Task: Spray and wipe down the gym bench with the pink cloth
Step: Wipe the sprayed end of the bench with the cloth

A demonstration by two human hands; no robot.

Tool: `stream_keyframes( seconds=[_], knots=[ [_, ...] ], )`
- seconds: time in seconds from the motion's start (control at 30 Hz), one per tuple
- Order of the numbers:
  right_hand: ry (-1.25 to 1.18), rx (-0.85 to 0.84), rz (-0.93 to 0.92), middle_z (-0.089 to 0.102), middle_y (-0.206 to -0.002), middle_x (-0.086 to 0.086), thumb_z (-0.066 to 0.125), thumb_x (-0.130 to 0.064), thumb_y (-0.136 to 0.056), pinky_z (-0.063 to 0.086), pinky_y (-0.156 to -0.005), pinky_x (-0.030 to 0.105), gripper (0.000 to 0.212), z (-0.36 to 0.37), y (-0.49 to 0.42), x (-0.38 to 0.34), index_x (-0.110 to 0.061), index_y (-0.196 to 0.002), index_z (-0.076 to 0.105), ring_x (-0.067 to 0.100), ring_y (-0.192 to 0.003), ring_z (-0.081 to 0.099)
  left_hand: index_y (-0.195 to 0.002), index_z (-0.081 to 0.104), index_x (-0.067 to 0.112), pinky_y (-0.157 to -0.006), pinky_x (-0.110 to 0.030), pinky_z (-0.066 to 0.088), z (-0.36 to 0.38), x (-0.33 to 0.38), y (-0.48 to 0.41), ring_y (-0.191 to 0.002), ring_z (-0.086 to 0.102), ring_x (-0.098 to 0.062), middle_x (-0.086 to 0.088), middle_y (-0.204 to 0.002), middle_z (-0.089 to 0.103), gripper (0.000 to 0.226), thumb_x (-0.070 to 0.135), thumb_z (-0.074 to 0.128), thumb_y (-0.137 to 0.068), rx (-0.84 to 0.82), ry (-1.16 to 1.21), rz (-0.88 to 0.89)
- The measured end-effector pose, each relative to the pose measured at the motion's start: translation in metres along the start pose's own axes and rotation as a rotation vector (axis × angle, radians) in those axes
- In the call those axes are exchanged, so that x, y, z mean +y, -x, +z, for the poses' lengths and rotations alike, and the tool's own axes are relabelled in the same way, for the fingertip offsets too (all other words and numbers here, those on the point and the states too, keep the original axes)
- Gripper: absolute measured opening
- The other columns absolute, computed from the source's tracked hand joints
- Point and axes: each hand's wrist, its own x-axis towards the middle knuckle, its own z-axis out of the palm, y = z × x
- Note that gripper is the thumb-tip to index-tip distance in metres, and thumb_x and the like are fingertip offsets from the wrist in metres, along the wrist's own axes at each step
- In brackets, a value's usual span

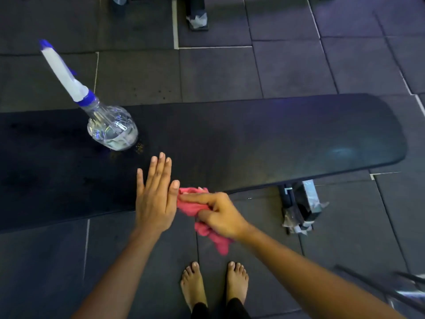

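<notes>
A long black padded gym bench (264,139) runs left to right across the view. A clear spray bottle (110,127) with a white and blue sprayer head stands upright on its left half. My left hand (155,199) is flat with fingers together and straight, over the bench's near edge, holding nothing. Just to its right, my right hand (218,215) grips a crumpled pink cloth (207,229) at the bench's near edge; part of the cloth hangs below the hand.
The bench's metal foot (299,206), wrapped in torn plastic, sits under its right end. Dark rubber floor tiles (253,72) surround the bench. My bare feet (213,284) stand close in front. Another equipment base (196,17) is at the top; metal bars (391,288) at lower right.
</notes>
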Motion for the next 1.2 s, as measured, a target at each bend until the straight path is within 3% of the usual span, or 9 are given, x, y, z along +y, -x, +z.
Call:
stream_keyframes(
  seconds=[0.07,0.2,0.3,0.37,0.43,0.57,0.77,1.03,1.2],
  knots=[
    [-0.317,0.159,0.089,0.073,-0.098,0.002,0.036,0.021,-0.085,0.042,-0.046,0.019,0.053,-0.008,0.016,-0.002,-0.003,-0.124,0.063,0.007,-0.047,0.049,-0.150,0.027,0.008,-0.120,-0.047,0.001,0.000,0.003,0.006,-0.149,0.010,-0.017,-0.005,-0.159,0.020,0.060,0.042,0.013,-0.102,0.004,0.041,0.019],
    [-0.506,0.578,-0.006,0.070,-0.116,0.003,0.040,0.020,-0.087,0.043,-0.050,0.014,0.055,-0.055,0.026,-0.006,-0.013,-0.124,0.062,-0.001,-0.053,0.051,-0.150,0.027,0.007,-0.120,-0.049,0.002,0.007,0.016,0.023,-0.149,0.009,-0.018,-0.006,-0.159,0.021,0.058,0.039,0.017,-0.102,-0.016,0.058,0.015],
    [-0.059,0.551,-0.119,0.050,-0.147,-0.002,0.045,0.007,-0.081,0.052,-0.085,0.029,0.064,-0.073,0.016,0.001,-0.017,-0.140,0.052,0.006,-0.096,0.063,-0.149,0.028,0.008,-0.120,-0.051,0.003,0.017,0.034,0.032,-0.149,0.013,-0.019,-0.006,-0.159,0.022,0.058,0.039,0.015,-0.102,-0.068,-0.028,0.070],
    [0.342,0.369,-0.177,0.039,-0.152,-0.001,0.046,0.000,-0.074,0.018,-0.120,0.027,0.072,-0.065,0.002,0.011,-0.015,-0.145,0.044,0.015,-0.140,0.037,-0.149,0.029,0.008,-0.119,-0.052,0.005,0.024,0.049,0.035,-0.148,0.016,-0.020,-0.007,-0.158,0.023,0.059,0.040,0.015,-0.102,-0.095,-0.061,0.100],
    [0.651,0.215,-0.259,0.038,-0.154,0.007,0.043,-0.008,-0.078,0.004,-0.124,0.032,0.068,-0.052,-0.009,0.025,-0.009,-0.146,0.041,0.023,-0.149,0.021,-0.149,0.030,0.007,-0.119,-0.051,0.006,0.030,0.062,0.034,-0.148,0.016,-0.020,-0.007,-0.158,0.023,0.059,0.040,0.016,-0.102,-0.104,-0.066,0.094],
    [0.883,0.211,-0.334,0.041,-0.152,0.013,0.035,-0.015,-0.084,0.020,-0.120,0.052,0.062,-0.057,-0.011,0.042,-0.005,-0.146,0.040,0.030,-0.146,0.028,-0.150,0.027,0.007,-0.120,-0.047,0.001,0.037,0.071,0.029,-0.148,0.013,-0.019,-0.008,-0.159,0.022,0.061,0.043,0.013,-0.102,-0.107,-0.055,0.041],
    [1.111,0.317,-0.374,0.050,-0.145,0.013,0.075,-0.005,-0.065,0.026,-0.118,0.046,0.080,-0.088,0.013,0.061,-0.006,-0.141,0.048,0.031,-0.139,0.041,-0.149,0.028,0.006,-0.119,-0.048,0.007,0.036,0.067,0.028,-0.148,0.015,-0.021,-0.010,-0.158,0.022,0.063,0.044,0.012,-0.102,-0.151,-0.150,0.073],
    [0.933,0.618,-0.179,0.047,-0.147,0.011,0.064,0.005,-0.062,0.018,-0.122,0.031,0.079,-0.134,0.050,0.076,-0.004,-0.140,0.050,0.026,-0.141,0.037,-0.150,0.025,0.008,-0.120,-0.045,0.007,0.034,0.067,0.030,-0.148,0.011,-0.018,-0.006,-0.159,0.019,0.059,0.041,0.018,-0.101,-0.161,-0.154,0.062],
    [0.443,0.769,0.064,0.041,-0.145,-0.009,0.049,0.012,-0.080,0.017,-0.116,0.016,0.067,-0.114,0.048,0.042,-0.016,-0.141,0.050,0.009,-0.142,0.028,-0.153,0.015,0.014,-0.121,-0.040,0.001,0.024,0.067,0.029,-0.149,0.001,-0.013,0.000,-0.161,0.008,0.064,0.049,0.014,-0.099,-0.236,-0.150,0.038]
  ],
)
